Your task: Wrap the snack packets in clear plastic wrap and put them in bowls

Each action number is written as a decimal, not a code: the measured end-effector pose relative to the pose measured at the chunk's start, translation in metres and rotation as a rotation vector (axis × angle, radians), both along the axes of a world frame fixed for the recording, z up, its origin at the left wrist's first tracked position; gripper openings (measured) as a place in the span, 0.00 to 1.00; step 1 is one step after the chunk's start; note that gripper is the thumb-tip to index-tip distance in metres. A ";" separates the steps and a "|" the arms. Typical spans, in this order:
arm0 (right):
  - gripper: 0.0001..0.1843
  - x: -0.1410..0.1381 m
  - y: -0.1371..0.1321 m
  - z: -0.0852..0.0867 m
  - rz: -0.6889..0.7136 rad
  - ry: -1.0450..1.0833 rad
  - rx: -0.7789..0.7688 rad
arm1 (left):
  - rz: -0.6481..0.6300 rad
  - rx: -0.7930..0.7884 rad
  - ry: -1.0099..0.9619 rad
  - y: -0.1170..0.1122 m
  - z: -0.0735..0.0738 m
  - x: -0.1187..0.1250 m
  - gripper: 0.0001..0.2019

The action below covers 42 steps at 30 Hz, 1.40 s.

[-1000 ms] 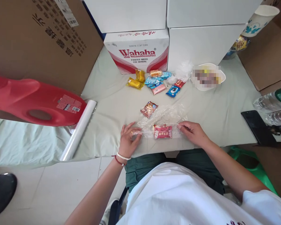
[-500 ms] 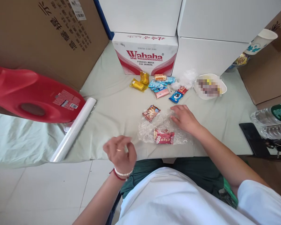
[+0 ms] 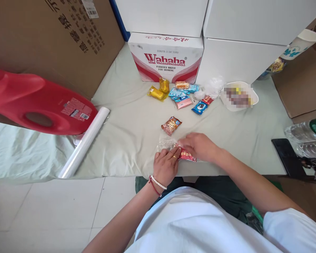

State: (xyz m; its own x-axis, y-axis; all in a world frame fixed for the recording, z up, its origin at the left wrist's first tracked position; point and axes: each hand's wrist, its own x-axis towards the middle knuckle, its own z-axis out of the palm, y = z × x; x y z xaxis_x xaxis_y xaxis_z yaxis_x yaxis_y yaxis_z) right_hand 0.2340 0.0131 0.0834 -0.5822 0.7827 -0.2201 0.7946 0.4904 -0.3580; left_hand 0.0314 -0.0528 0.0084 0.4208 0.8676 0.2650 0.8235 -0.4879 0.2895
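Observation:
On the near part of the table a red snack packet (image 3: 187, 155) lies in a crumpled sheet of clear cling film (image 3: 164, 143). My left hand (image 3: 167, 163), wearing a ring and a bracelet, presses its fingers onto the film and the packet's left end. From the right my right hand (image 3: 202, 146), slightly blurred, closes its fingers on the gathered film over the packet. Part of the packet is hidden under both hands. Just beyond them rests a brown cookie packet (image 3: 171, 125), apart from my fingers.
A cling film roll (image 3: 85, 142) lies left beside a red jug (image 3: 39, 102). Yellow packets (image 3: 158, 93), blue packets (image 3: 179, 94) and a white dish (image 3: 254, 93) stand before the Wahaha box (image 3: 165, 58). At right are a phone (image 3: 283, 156) and a plastic bottle (image 3: 300, 131).
My left hand has come from the left onto the packet and film. My right hand has moved nearer, drawing the film's far side over the packet; the brown packet now lies off the film.

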 end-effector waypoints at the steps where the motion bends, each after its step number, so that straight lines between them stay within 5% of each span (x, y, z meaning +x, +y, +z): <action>1: 0.19 -0.001 -0.013 -0.002 0.058 -0.028 0.010 | 0.007 -0.020 -0.028 0.000 -0.002 -0.001 0.15; 6: 0.36 -0.002 -0.058 -0.032 0.067 -0.110 0.026 | 0.017 -0.132 -0.418 0.002 -0.015 -0.021 0.16; 11: 0.38 -0.002 -0.062 -0.049 -0.010 -0.018 0.024 | 0.555 -0.014 -0.579 0.009 -0.025 -0.047 0.17; 13: 0.36 -0.002 -0.061 -0.049 -0.038 0.029 -0.014 | 0.603 -0.069 -0.526 0.013 -0.025 -0.048 0.17; 17: 0.32 -0.002 -0.056 -0.048 -0.060 0.069 -0.080 | 0.507 -0.183 -0.459 0.015 -0.015 -0.031 0.12; 22: 0.25 -0.001 -0.055 -0.054 -0.020 0.208 -0.080 | 0.326 -0.344 -0.729 0.002 0.012 0.002 0.09; 25: 0.23 0.008 -0.061 -0.053 -0.004 0.394 -0.072 | 0.152 -0.342 -0.699 -0.006 0.023 0.020 0.07; 30: 0.24 0.042 -0.074 -0.044 -0.020 0.584 -0.138 | -0.045 -0.162 -0.294 -0.018 0.011 0.031 0.16; 34: 0.20 0.059 -0.079 -0.053 -0.520 0.430 0.170 | -0.075 -0.011 -0.144 -0.025 -0.005 0.032 0.23; 36: 0.21 0.062 -0.081 -0.059 -0.646 0.273 0.265 | -0.073 0.018 -0.126 -0.026 -0.009 0.032 0.25; 42: 0.10 0.047 -0.077 -0.040 -0.602 0.331 0.118 | -0.104 0.023 -0.108 -0.023 -0.011 0.030 0.26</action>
